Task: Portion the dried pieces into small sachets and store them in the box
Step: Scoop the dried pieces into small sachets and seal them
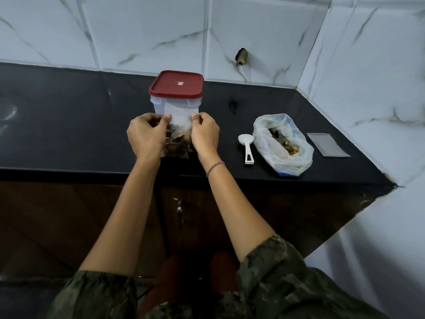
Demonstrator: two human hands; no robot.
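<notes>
Where white tiles point(147, 31) rise, a black counter point(69, 125) bears the box point(176, 97).

A black worktop point(69, 123) carries a clear box point(158, 108) with a red lid point(176, 85), standing just beyond the left grip point(145, 134) and right grip point(204, 132). Right of the right grip lie a white scoop point(247, 146), an open plastic bag point(264, 130) of dried pieces point(285, 143) and, farthest out, a flat empty sachet point(327, 145).
</notes>
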